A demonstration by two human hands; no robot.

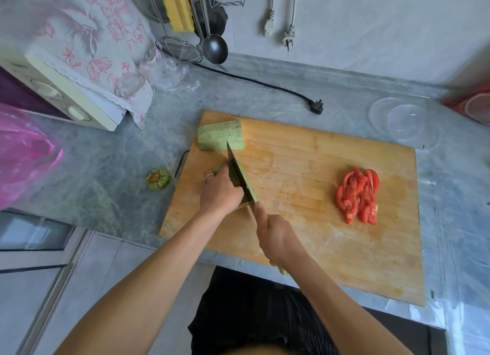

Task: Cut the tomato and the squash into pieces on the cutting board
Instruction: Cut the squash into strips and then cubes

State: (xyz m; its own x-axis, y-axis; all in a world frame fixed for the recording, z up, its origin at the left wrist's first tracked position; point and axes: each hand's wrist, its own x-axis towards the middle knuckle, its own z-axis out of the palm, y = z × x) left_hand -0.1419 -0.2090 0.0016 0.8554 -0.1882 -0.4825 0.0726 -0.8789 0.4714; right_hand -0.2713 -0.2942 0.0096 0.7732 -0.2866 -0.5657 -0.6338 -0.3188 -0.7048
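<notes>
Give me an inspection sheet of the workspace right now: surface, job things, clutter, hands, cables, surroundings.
Surface: grey marble-look counter with a wooden cutting board on it.
Job's things: tomato pieces piled at the board's right; one squash piece at the far left corner; another squash piece under the knife.
Clutter: squash stem end off the board; clear lids; pink bag.
Hands: left hand holds the squash down; right hand grips the knife handle.
Cables: black cord with plug loose on the counter; two plugs hanging on the wall.
Surroundings: ladle and strainer hanging; cloth-covered appliance.
</notes>
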